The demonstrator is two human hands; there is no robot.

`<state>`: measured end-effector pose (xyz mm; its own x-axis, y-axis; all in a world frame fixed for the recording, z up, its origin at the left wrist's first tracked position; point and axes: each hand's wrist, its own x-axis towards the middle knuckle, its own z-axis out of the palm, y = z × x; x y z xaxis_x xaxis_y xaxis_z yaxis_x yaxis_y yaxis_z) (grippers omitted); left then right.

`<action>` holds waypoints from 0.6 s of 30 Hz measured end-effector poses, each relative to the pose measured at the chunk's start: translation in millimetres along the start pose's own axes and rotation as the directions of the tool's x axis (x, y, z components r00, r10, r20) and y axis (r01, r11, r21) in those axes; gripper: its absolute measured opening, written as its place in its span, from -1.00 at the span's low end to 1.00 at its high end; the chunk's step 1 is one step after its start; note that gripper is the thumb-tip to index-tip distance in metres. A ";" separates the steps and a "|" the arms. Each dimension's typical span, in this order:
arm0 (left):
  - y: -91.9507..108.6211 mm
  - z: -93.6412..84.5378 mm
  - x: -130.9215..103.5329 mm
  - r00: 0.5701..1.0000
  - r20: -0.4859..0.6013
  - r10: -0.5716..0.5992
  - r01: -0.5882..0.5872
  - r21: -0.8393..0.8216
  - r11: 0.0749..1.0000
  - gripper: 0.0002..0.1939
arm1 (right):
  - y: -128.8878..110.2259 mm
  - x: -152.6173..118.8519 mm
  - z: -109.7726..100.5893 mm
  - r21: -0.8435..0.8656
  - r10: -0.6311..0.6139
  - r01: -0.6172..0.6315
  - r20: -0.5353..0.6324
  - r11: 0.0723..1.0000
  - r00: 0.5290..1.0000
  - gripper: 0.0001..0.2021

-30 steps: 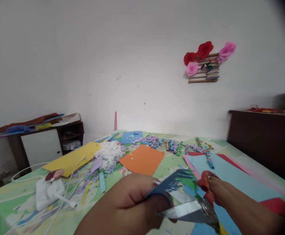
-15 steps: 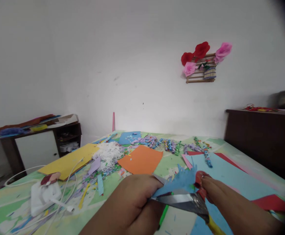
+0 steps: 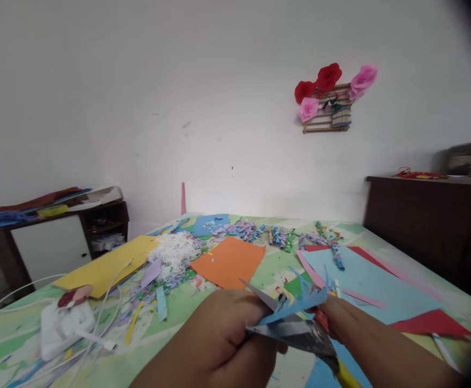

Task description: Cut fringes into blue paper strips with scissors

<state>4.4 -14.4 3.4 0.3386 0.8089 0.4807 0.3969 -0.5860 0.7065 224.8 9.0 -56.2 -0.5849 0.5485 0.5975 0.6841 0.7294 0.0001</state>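
My left hand is closed on a strip of blue paper whose far edge is cut into a loose fringe. In my right hand is a pair of scissors with red and yellow handle parts. Its blades stand apart around the blue paper, pointing left toward my left hand. Part of the handle and several fingers are hidden. Under the hands lie pale and blue paper sheets. Beyond them is an orange paper sheet.
White shredded paper or string is heaped left of centre beside a yellow sheet. A white charger with cables lies at the left. Curled paper pieces line the back. Light blue and red sheets lie right.
My right hand and the scissors have shifted slightly left. The fringed blue paper has changed shape, with its strips now spread more to the right. The whole view has moved a little.
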 end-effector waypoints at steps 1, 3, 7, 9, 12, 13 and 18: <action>0.7 0.2 1.1 1.000 0.001 0.001 -0.001 0.001 1.000 -0.79 | 0.4 0.1 1.9 -0.001 0.006 -0.006 -0.018 1.000 1.000 -0.47; 2.2 1.0 3.0 1.000 0.000 0.005 -0.005 0.013 1.000 -0.79 | 2.3 -0.6 4.8 -0.038 0.005 -0.008 -0.069 0.999 0.998 -0.48; 5.4 3.8 5.3 0.999 -0.035 0.015 -0.015 0.011 1.000 -0.78 | 6.1 -4.2 3.7 -0.138 -0.022 0.001 -0.150 0.990 0.988 -0.38; 6.7 5.7 5.6 0.993 -0.106 0.058 -0.058 0.005 0.998 -0.77 | 5.6 -6.0 0.5 -0.175 -0.016 -0.012 -0.153 0.984 0.988 -0.31; 7.0 7.6 5.0 0.972 -0.201 0.119 -0.108 0.066 0.992 -0.75 | 2.4 -5.5 -3.2 -0.197 0.018 -0.049 -0.153 0.979 0.988 -0.29; 6.6 7.6 4.5 0.971 -0.208 0.121 -0.106 0.086 0.991 -0.75 | 1.3 -4.0 -3.5 -0.191 0.013 -0.045 -0.169 0.981 0.986 -0.31; 3.3 5.3 0.2 0.979 -0.195 0.054 -0.032 0.115 0.993 -0.80 | -0.8 7.3 2.8 -0.129 -0.039 0.014 -0.193 0.992 0.980 -0.47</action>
<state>10.2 -16.4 3.0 0.1870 0.7700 0.6100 0.4814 -0.6131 0.6264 218.8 13.6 -54.0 -0.5160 0.4301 0.7408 0.7260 0.6786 0.1117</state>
